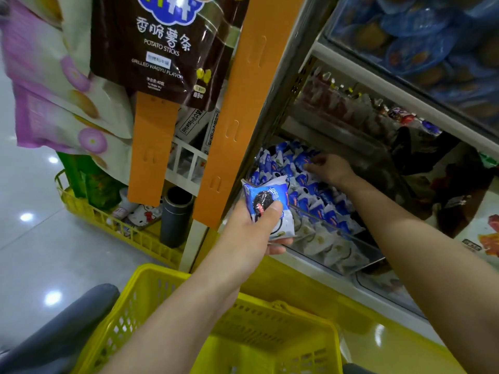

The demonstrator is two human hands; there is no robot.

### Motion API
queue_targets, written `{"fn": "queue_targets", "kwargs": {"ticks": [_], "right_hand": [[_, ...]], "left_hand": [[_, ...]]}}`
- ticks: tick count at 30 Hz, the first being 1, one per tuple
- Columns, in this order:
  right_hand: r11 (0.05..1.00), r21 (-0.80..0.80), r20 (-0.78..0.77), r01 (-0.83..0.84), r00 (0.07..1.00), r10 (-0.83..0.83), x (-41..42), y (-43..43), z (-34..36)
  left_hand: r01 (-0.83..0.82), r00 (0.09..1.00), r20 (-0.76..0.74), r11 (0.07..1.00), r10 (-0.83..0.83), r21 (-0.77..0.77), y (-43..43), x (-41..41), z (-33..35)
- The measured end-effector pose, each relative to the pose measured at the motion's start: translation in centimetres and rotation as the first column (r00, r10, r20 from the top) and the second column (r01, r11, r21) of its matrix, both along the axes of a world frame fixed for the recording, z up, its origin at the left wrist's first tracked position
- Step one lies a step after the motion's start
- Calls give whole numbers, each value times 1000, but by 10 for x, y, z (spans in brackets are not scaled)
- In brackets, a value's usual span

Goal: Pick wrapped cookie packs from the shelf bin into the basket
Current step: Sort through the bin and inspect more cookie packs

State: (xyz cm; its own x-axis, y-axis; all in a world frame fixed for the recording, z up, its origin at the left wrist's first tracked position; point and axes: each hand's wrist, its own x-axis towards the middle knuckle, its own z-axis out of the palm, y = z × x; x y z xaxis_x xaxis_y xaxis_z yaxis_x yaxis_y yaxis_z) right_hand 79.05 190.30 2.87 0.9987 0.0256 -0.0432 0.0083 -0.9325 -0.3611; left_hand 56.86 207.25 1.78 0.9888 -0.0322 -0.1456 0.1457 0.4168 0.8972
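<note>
My left hand [255,233] grips a blue-and-white wrapped cookie pack [270,205] with a dark cookie printed on it, held in front of the shelf bin and above the yellow basket [151,295]. My right hand [328,168] reaches into the clear shelf bin [359,255], fingers curled on the blue-and-white cookie packs [316,195] piled there; whether it grips one is unclear. The basket's inside shows only yellow plastic mesh.
An orange upright strip [243,109] stands left of the bin with hanging potato stick bags [159,41]. A yellow crate [118,225] with goods and a grey cylinder [175,214] sits on the floor. Upper shelves hold blue tubs [421,36] and small wrapped sweets [359,106].
</note>
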Motion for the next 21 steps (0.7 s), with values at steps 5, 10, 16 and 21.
{"fn": "queue_targets", "kwargs": {"ticks": [5,10,16,21], "right_hand": [[995,45,-10,85,996,-85,6,17,-10],[988,123,-76,89,994,-81,-1,15,-6],[984,163,184,-69,982,38,-47,14,9],[914,293,487,-281,866,111,-125,16,14]], "left_hand": [[-11,1000,-5,1000,11,-2,1,0,0],[-3,1000,0,1000,3,14,-2,2,-2],[9,1000,-26,995,-7,98,-8,3,-10],[20,1000,-3,971,-20,238,-11,-3,-18]]}}
